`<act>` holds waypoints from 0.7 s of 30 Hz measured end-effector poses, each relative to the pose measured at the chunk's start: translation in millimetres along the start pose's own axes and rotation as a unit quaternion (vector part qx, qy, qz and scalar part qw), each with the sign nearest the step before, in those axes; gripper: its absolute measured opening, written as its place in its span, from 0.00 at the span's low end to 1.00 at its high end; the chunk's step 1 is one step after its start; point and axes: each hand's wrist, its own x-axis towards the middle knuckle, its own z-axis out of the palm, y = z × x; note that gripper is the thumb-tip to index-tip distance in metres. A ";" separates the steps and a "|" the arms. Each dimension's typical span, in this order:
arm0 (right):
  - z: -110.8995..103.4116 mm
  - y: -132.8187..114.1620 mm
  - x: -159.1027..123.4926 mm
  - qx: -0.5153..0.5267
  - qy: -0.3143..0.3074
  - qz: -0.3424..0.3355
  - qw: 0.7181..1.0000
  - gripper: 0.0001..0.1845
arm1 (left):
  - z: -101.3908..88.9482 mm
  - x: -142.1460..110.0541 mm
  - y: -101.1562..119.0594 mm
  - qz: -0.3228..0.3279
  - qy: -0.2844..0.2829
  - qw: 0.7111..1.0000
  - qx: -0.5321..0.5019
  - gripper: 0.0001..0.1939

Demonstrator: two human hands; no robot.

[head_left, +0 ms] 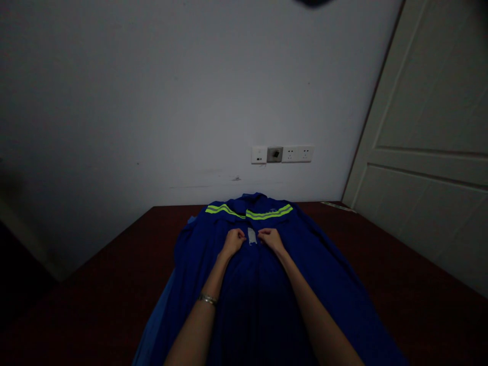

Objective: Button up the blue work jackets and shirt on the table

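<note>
A blue work jacket (pixel 324 274) with yellow-green and grey reflective stripes lies spread out, its collar toward the wall. Over the chest, just below the stripes, my left hand (pixel 234 242) is closed in a pinch, apparently on the jacket's cloth. My right hand (pixel 271 239) mirrors it a short way to the right, fingertips pressed together at the cloth too. Between the two hands shows a small light-grey patch (pixel 252 236) with a ragged lower edge; I cannot tell what it is. The dim light hides the finer detail at my fingertips.
The jacket rests on a dark red-brown table (pixel 125 259). Lighter blue cloth (pixel 154 325) peeks out under its left side. Behind stands a pale wall with a row of sockets (pixel 282 154). A white panelled door (pixel 427 152) bounds the right, with a thin strip (pixel 337 206) near it.
</note>
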 end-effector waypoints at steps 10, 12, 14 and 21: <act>13.1 -9.1 -6.2 -0.020 0.031 -0.027 0.999 0.12 | -4.9 -3.5 4.8 0.117 0.031 0.993 0.010 0.05; 15.9 -12.2 -9.2 -0.022 0.038 -0.039 0.998 0.13 | -4.2 -3.5 6.1 0.119 0.027 0.992 0.014 0.07; 18.8 -14.9 -13.0 -0.024 0.045 -0.051 0.997 0.13 | -3.0 -3.6 7.5 0.115 0.020 0.993 0.011 0.08; 25.3 -16.4 -24.6 -0.110 0.055 -0.135 0.983 0.15 | 1.7 -1.5 6.7 0.096 0.003 0.994 -0.047 0.09</act>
